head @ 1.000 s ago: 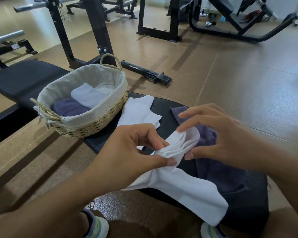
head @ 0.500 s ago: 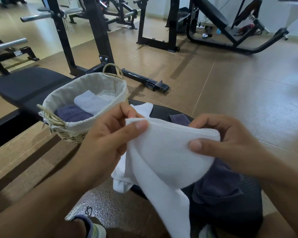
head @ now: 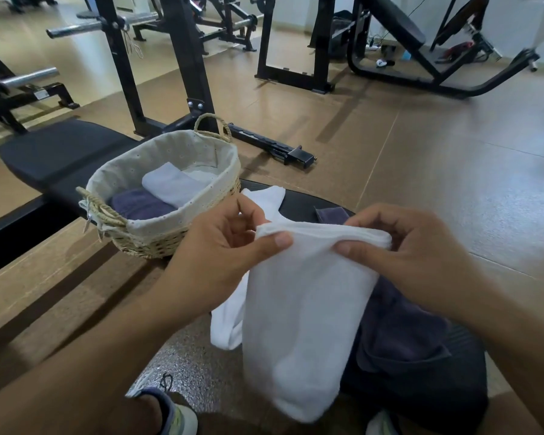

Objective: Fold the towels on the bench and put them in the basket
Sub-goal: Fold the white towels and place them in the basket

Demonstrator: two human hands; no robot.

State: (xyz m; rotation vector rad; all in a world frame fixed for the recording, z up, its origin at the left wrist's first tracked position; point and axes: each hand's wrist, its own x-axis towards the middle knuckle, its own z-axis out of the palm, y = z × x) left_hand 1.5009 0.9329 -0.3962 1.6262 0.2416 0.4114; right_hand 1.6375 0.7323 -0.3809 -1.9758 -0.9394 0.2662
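A glossy brown floor [head: 421, 158] spreads to a pale far wall [head: 512, 14], with black rack uprights [head: 189, 58], a chrome barbell [head: 85, 25] at far left and an incline bench [head: 396, 23] at far right.

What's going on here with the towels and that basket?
A person is folding towels at a gym bench. Both hands, left and right, pinch the top edge of a white towel that hangs doubled over. Another white towel and a purple towel lie unfolded on the bench. The lined wicker basket already holds a folded white and a folded purple towel.
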